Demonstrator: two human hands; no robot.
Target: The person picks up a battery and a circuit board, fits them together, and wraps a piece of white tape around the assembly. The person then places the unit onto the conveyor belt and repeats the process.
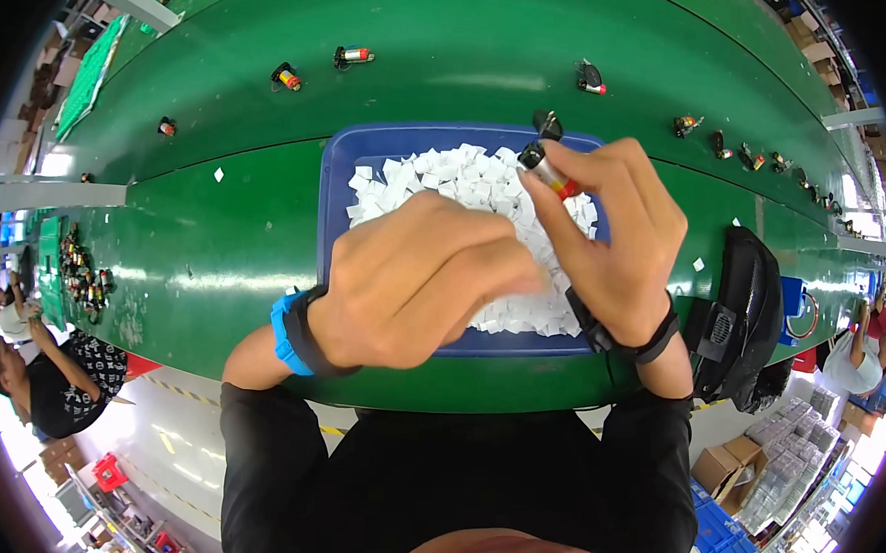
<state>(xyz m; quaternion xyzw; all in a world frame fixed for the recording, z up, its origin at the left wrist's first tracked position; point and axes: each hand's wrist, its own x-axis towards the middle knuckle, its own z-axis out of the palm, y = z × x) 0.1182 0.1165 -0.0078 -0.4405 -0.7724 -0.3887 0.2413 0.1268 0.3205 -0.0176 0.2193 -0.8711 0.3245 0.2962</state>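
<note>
My right hand [621,231] pinches a small silver-and-red cylinder [547,169] between thumb and forefinger, over the right part of a blue tray [336,186]. A black piece [547,124] sticks up from the cylinder's upper end. Many small white paper-like squares [448,172] fill the tray. Above its left and middle part, my left hand [418,280] is closed with the fingers curled, its fingertips slightly blurred. Whatever it may hold is hidden. The two hands are apart.
Similar cylinders with black pieces lie along the far green bench strip [466,37], such as one cylinder [354,56] at the left. A black bag-like item [748,292] stands right of the tray. More parts [84,276] pile up at far left, near a seated person [67,382].
</note>
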